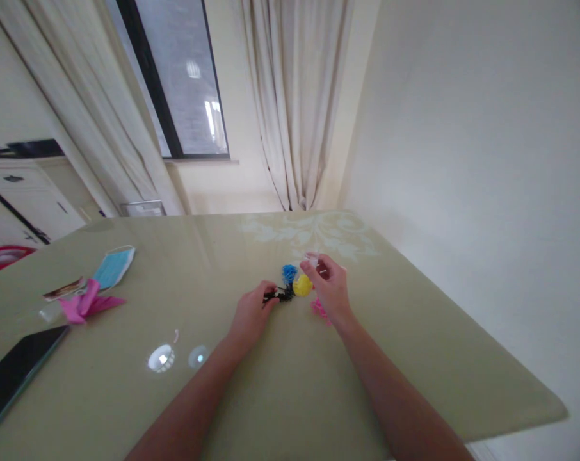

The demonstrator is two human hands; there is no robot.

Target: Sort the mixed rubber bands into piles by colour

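Observation:
Near the middle of the table, my left hand (249,314) is closed, its thumb and fingers pinching some thin black bands (285,294). My right hand (333,289) is closed on a small clear plastic piece (312,258), raised slightly above the table; its exact kind is too small to tell. Between the hands sit a blue clump of thin bands (289,274) and a yellow clump (302,285). A pink clump (320,310) lies beside my right wrist, partly covered by that hand. Several colours lie close together, touching or nearly so.
On the left of the table (290,384) lie a black phone (18,371), a pink folded paper shape (86,304), a blue face mask (113,267) and a small card (63,289). A wall (486,160) borders the right edge; curtains (297,96) hang behind.

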